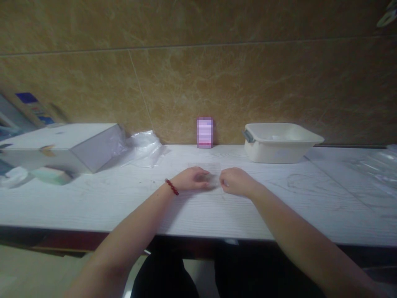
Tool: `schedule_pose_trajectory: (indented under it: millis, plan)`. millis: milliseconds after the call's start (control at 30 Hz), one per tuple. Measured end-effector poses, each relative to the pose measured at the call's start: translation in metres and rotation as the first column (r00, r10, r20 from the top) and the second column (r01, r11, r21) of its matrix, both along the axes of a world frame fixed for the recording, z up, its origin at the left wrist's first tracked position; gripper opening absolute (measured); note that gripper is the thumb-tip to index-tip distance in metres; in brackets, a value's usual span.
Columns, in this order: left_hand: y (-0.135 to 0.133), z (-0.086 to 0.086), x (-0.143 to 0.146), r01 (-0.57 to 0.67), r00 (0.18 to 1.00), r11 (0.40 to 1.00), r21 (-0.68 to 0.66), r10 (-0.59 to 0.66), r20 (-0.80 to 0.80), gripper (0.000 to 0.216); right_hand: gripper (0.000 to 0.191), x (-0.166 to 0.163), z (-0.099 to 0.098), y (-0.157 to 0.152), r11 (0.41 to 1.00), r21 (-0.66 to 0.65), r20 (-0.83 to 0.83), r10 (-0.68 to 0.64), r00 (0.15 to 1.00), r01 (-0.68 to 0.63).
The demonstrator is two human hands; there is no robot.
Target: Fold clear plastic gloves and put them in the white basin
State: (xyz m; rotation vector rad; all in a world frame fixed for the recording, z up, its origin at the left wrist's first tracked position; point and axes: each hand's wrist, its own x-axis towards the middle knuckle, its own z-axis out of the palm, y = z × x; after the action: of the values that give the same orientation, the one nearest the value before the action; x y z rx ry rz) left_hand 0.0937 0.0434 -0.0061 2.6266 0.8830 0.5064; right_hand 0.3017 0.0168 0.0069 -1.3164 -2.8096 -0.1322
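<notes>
Over the middle of the table [198, 211], a small, see-through, blurred thing [213, 181] lies between my two hands; its kind I cannot make out. Thumb and fingers of my left hand [192, 179] curve round its left side, and a red bead bracelet [172, 187] circles that wrist. On the other side, my right hand [238, 181] is closed, its fingertips pinched together at the right edge of the see-through thing. What exactly lies within this pinch is hidden.
Against the tiled wall [198, 82] stands an upright phone-like device [205, 132] with a blurred-out screen. A white plastic basin [276, 151] is behind my right hand. To the left are a white box [58, 138] and clear plastic bags [145, 147]; more clear plastic [381, 165] lies far right.
</notes>
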Motion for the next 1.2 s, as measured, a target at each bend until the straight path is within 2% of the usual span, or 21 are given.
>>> schedule_pose_trajectory:
  millis: [133, 267, 367, 500, 700, 800, 900, 967, 1033, 1067, 1133, 1200]
  plan:
    - [-0.014, -0.004, 0.021, -0.013, 1.000, 0.998, 0.060, 0.012, 0.010, 0.058, 0.016, -0.001, 0.004, -0.003, 0.999, 0.027, -0.054, -0.030, 0.998, 0.032]
    - [-0.021, -0.014, 0.037, -0.124, 0.991, 0.986, 0.108, 0.129, -0.036, 0.047, 0.014, -0.002, 0.009, -0.004, 0.997, 0.029, -0.076, -0.063, 0.995, 0.065]
    - [-0.021, -0.021, 0.039, -0.201, 0.974, 0.968, 0.149, 0.214, -0.078, 0.046, 0.013, -0.004, 0.009, -0.004, 0.998, 0.039, -0.086, -0.050, 0.995, 0.053]
    - [-0.018, -0.027, 0.035, -0.243, 0.951, 0.956, 0.165, 0.269, -0.155, 0.048, 0.010, -0.006, 0.006, -0.003, 0.997, 0.073, -0.118, -0.018, 0.993, 0.027]
    - [-0.018, -0.028, 0.035, -0.243, 0.949, 0.957, 0.159, 0.269, -0.166, 0.043, 0.010, -0.008, 0.004, -0.004, 0.997, 0.077, -0.178, -0.003, 0.984, 0.017]
    - [-0.018, -0.025, 0.036, -0.253, 0.958, 0.962, 0.103, 0.264, -0.111, 0.038, 0.010, -0.008, 0.002, -0.003, 0.998, 0.063, -0.287, 0.022, 0.958, -0.004]
    - [-0.015, -0.018, 0.033, -0.312, 0.950, 0.949, -0.040, 0.312, 0.000, 0.035, 0.016, -0.007, 0.000, 0.001, 0.992, 0.121, -0.545, 0.043, 0.837, 0.027]
    - [-0.012, -0.010, 0.030, -0.348, 0.923, 0.920, -0.182, 0.370, 0.106, 0.033, 0.023, -0.004, 0.000, 0.003, 0.983, 0.141, -0.726, 0.021, 0.687, 0.119]
    - [-0.010, -0.003, 0.025, -0.317, 0.874, 0.877, -0.361, 0.418, 0.248, 0.034, 0.028, 0.000, 0.000, 0.007, 0.974, 0.092, -0.845, -0.035, 0.534, 0.209]
    - [-0.009, 0.001, 0.023, -0.258, 0.840, 0.852, -0.455, 0.431, 0.331, 0.034, 0.029, 0.001, 0.000, 0.009, 0.971, 0.049, -0.881, -0.068, 0.468, 0.234]
    - [-0.008, 0.007, 0.018, -0.052, 0.755, 0.787, -0.614, 0.434, 0.492, 0.035, 0.030, 0.003, -0.001, 0.013, 0.968, -0.050, -0.924, -0.139, 0.356, 0.247]
    - [-0.009, 0.012, 0.014, 0.171, 0.672, 0.699, -0.695, 0.433, 0.601, 0.036, 0.031, 0.004, -0.004, 0.018, 0.960, -0.171, -0.940, -0.226, 0.257, 0.222]
